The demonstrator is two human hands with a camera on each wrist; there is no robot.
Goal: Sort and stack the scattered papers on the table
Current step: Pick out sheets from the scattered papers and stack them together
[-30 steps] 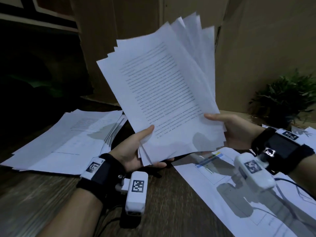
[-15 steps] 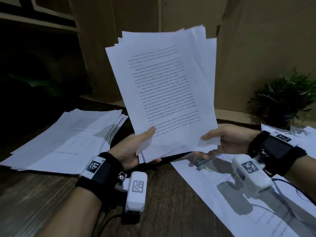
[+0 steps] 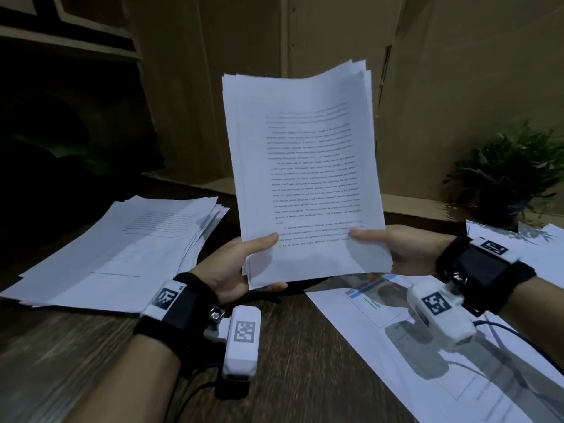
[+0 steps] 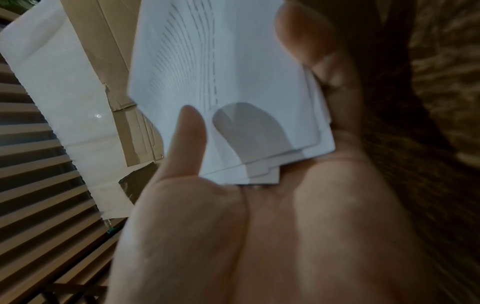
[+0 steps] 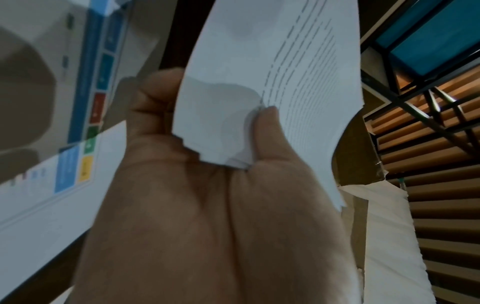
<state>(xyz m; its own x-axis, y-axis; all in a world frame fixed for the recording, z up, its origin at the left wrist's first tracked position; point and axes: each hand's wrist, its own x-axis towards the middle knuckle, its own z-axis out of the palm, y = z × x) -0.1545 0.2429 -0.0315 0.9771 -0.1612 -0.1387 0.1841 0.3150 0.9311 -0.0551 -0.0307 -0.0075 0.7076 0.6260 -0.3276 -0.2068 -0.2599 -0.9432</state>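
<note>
Both hands hold a sheaf of papers [image 3: 305,178] upright above the dark wooden table [image 3: 290,361], its printed front sheet facing the camera and its sheet edges nearly flush. The left hand [image 3: 235,267] pinches the lower left corner, thumb on the front sheet and fingers curled behind; the right hand [image 3: 393,248] pinches the lower right edge the same way. The raised sheaf blocks the cardboard panels [image 3: 457,87] standing behind the table. To the left, a loose pile of sheets [image 3: 122,254] lies fanned on the table, well apart from the held sheaf. Under the right wrist lies a large printed sheet [image 3: 412,346] with blue blocks, partly covered by the wrist camera [image 3: 439,315]. More sheets [image 3: 518,239] lie at the far right, beside a potted plant [image 3: 509,175].
</note>
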